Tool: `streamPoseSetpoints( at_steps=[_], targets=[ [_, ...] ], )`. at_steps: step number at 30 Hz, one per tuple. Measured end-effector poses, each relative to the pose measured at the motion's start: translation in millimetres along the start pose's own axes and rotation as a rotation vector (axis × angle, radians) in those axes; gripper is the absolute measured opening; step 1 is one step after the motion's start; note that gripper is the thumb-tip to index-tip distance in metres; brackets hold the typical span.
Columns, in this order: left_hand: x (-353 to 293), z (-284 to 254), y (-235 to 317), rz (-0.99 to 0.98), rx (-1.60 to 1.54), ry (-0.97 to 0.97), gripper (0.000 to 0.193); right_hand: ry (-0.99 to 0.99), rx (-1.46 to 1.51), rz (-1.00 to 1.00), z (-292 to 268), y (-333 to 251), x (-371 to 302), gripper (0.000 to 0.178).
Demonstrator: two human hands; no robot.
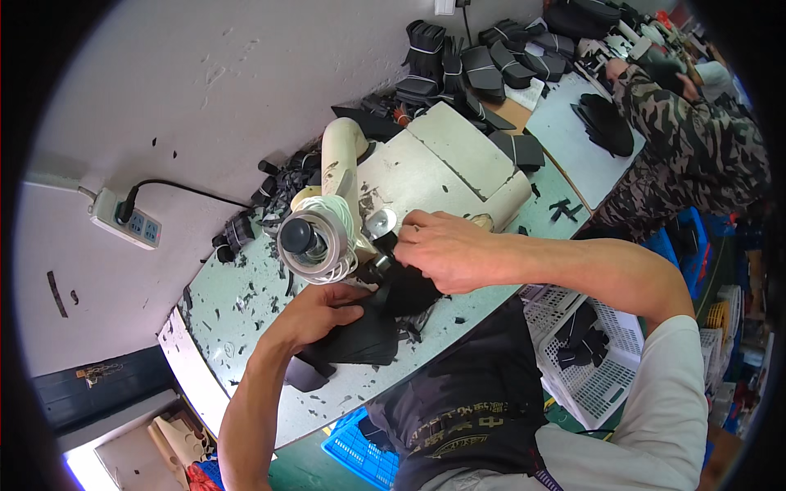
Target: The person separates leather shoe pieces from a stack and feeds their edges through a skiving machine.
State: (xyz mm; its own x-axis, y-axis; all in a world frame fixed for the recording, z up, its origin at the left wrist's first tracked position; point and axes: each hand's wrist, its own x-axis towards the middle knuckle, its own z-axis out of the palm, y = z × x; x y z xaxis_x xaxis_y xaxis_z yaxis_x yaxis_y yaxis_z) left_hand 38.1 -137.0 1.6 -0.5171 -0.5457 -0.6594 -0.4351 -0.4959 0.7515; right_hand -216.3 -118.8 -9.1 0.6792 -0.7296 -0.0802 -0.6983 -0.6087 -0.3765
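At the front of a cream-coloured bench machine (426, 172), both my hands work on black sheet material. My left hand (315, 315) grips a smooth dark panel (364, 335), its thumb on top and its fingertips close against the machine's working head. My right hand (446, 252) comes in from the right with bent fingers, pinching a black piece (412, 290) just beside the metal parts of the head. The two dark pieces overlap there, so I cannot tell whether they are joined. A curled black piece (309, 372) lies under my left wrist at the table edge.
Black offcuts litter the pale green table (246, 327). Bundled black pieces (483, 69) are stacked behind the machine. A power strip (127, 217) hangs on the left wall. White crates (594, 352) stand to my right, near a person in camouflage sleeves (671, 123).
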Motion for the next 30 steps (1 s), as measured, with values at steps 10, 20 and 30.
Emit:
streamPoseSetpoints(
  at_steps=[10, 20, 30],
  targets=[
    [5, 8, 30, -0.154, 0.443, 0.198, 0.024, -0.187, 0.133, -0.046, -27, 8, 1, 0.028],
    [6, -4, 0, -0.174, 0.245, 0.191, 0.023, -0.41, 0.184, 0.127, -40, 12, -2, 0.03],
    [-7, -7, -4, -0.202, 0.339, 0.205, 0.027, -0.267, 0.155, 0.133, -27, 9, -3, 0.033]
  ],
)
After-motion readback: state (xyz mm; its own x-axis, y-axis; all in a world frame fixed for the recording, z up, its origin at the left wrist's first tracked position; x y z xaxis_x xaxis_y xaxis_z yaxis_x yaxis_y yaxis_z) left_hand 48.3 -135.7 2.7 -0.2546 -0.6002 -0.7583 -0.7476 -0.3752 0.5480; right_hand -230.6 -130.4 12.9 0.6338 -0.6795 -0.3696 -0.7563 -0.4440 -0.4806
